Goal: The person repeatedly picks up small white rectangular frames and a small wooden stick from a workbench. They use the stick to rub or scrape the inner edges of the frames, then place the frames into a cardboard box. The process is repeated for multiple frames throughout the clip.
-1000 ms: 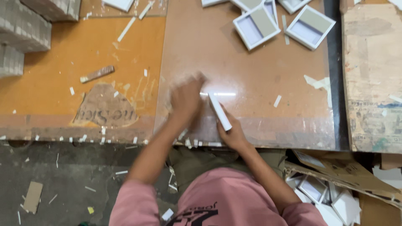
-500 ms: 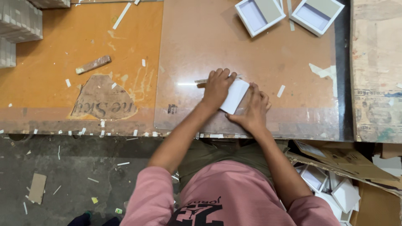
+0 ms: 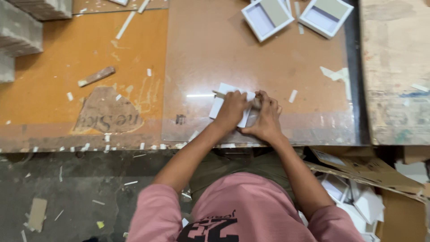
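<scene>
Hands (image 3: 248, 114) press white card (image 3: 220, 101) flat, perhaps folding it, on table (image 3: 215, 54)

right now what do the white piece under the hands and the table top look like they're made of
White piece: probably paperboard or thick card, matte white; it lies flat and thin with crisp straight edges under the left hand and right hand. Table top: seemingly brown board under a clear glossy sheet, glass or acrylic, judging by the bright streak of reflected light and the sheet's straight edge.

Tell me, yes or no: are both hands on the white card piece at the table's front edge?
Yes. The left hand presses flat on the white card piece and the right hand grips its right side.
</scene>
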